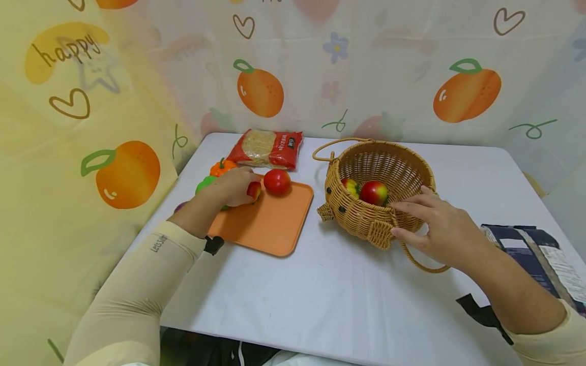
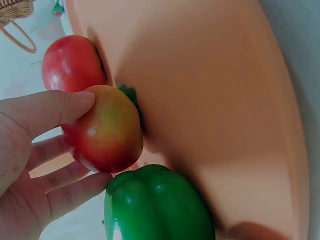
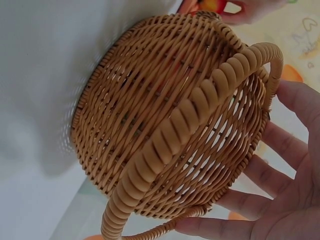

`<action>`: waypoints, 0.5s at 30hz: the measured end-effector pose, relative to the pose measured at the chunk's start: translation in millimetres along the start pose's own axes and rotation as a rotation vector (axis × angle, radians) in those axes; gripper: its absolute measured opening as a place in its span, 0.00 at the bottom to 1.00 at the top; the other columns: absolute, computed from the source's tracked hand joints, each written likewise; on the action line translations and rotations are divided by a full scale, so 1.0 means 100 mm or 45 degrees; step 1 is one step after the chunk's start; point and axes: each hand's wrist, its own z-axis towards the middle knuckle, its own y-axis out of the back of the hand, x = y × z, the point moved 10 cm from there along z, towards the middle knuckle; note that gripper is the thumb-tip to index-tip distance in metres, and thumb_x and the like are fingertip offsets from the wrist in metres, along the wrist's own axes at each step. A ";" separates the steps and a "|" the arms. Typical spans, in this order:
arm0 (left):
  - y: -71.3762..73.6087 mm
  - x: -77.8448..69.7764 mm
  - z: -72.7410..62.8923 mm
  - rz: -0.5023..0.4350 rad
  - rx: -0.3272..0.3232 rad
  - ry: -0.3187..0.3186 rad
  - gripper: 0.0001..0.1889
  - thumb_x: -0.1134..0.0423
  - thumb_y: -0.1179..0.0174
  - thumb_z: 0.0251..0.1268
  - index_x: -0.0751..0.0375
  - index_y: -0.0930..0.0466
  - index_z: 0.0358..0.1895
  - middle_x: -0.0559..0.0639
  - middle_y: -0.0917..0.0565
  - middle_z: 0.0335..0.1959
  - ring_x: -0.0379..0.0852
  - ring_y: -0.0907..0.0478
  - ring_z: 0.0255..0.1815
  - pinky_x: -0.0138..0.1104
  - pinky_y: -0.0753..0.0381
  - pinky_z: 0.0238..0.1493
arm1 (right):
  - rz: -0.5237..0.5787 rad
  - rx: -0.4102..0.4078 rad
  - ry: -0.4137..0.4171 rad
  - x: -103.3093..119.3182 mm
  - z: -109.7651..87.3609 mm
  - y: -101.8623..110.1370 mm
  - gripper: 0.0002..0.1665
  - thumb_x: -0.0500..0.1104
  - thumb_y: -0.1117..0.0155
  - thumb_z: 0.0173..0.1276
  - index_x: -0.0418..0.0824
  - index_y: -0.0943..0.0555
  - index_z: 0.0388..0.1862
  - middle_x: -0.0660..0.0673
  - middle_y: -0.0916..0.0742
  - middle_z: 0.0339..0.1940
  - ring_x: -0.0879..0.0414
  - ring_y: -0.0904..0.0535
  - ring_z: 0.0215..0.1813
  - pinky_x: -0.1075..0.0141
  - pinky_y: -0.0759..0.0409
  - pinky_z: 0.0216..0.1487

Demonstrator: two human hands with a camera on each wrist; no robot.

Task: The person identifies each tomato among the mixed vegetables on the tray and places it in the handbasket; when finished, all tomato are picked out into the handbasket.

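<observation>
Since left hand [image 1: 235,187] pinches glossy red-yellow fruit [image 2: 107,132], slip risk.
Right hand [image 1: 439,226] spread wide against basket [image 1: 359,218] — no firm grip, so a bump could shift it.

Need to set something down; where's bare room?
Free: white tabletop in front of the flat orange tray and round brown wicker basket; the tray's near half. Crowded: its far side, with left hand, red-yellow fruit and shiny red tomato.

screened-off spot, room type unclear: fruit-print curtains [image 1: 302,81] behind and beside white table [image 1: 348,290]
</observation>
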 end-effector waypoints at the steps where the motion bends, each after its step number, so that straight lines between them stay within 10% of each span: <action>1: 0.00 0.00 0.00 0.001 -0.009 -0.003 0.25 0.63 0.29 0.61 0.60 0.19 0.64 0.62 0.21 0.58 0.59 0.24 0.55 0.50 0.21 0.63 | 0.002 0.001 -0.001 0.00 0.00 0.00 0.33 0.60 0.28 0.65 0.51 0.18 0.67 0.38 0.18 0.62 0.28 0.43 0.79 0.26 0.27 0.56; 15: -0.04 -0.05 -0.03 0.055 -0.088 0.011 0.23 0.61 0.28 0.60 0.60 0.17 0.60 0.61 0.23 0.56 0.60 0.27 0.56 0.48 0.17 0.58 | 0.012 -0.041 0.026 0.02 -0.02 0.02 0.31 0.59 0.27 0.65 0.51 0.17 0.65 0.38 0.17 0.60 0.28 0.40 0.78 0.27 0.24 0.54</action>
